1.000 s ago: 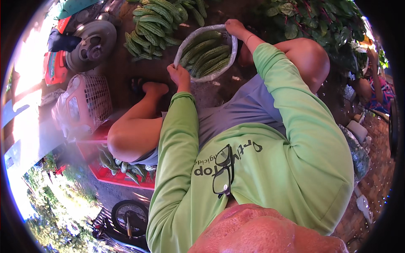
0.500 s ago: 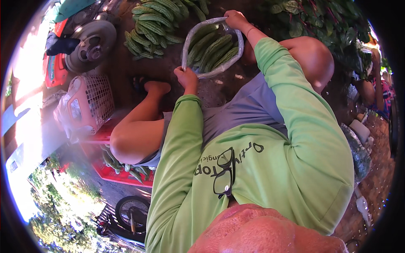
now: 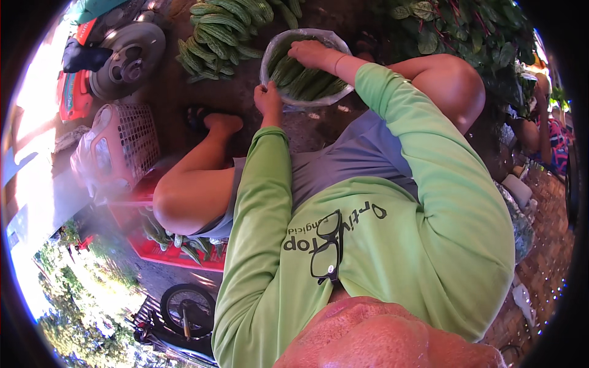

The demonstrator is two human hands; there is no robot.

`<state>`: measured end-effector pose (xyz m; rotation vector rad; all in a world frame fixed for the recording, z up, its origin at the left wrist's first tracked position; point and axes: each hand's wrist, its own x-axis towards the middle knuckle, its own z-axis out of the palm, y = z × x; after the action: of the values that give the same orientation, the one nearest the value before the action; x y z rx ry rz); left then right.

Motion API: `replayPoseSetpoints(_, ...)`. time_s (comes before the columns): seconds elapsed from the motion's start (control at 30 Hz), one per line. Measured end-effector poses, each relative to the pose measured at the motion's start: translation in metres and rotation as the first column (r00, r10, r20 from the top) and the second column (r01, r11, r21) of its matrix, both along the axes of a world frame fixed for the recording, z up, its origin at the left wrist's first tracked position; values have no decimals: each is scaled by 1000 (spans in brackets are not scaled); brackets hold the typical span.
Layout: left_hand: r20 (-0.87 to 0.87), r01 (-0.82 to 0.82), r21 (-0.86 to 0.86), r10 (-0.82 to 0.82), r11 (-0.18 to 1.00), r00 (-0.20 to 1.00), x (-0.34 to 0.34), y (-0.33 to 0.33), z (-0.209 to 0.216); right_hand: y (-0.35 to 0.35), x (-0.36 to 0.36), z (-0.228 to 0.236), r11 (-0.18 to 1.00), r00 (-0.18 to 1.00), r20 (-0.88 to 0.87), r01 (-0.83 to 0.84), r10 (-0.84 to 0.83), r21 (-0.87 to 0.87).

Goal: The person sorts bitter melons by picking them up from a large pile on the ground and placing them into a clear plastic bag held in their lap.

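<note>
Long, ridged green bitter gourds (image 3: 305, 81) lie side by side in a clear plastic bag (image 3: 331, 37), whose mouth is spread wide in front of me. At the near left of the rim, my left hand (image 3: 268, 100) is closed on the bag's edge. My right hand (image 3: 311, 54) reaches across the bag's mouth from the right. Its fingers are bent together around the left end of a gourd in the bag. Just left of the bag, a pile of bitter gourds (image 3: 215, 37) rests on the ground.
A pink plastic basket (image 3: 135, 138) and a round metal pulley wheel (image 3: 129, 67) on a machine stand at left. A red crate (image 3: 175, 257) of gourds sits beside my left knee. Leafy greens (image 3: 466, 30) fill the far right. Another person (image 3: 543, 132) is at the right edge.
My right hand has let go of the bag's far right rim and moved left and down onto the gourds inside. My left hand stays on the rim.
</note>
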<state>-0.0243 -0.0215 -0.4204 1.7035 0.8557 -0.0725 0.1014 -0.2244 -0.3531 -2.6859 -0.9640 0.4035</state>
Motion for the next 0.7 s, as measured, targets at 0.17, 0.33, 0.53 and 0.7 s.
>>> replayPoseSetpoints(0.17,44,-9,36,8,999,999,5,-20,17,4,-8,-25,996,997,78,26,-20,-85)
replayPoseSetpoints(0.33,-6,-51,62,51,997,999,3,-11,24,5,-1,-23,995,995,83,70,-63,-76)
replayPoseSetpoints(0.53,13,-106,-4,106,994,994,11,-6,28,8,14,-19,994,995,53,85,-81,-70)
replayPoseSetpoints(0.7,-60,-48,44,51,998,997,12,-26,43,-2,42,-19,994,998,-60,26,-32,-103)
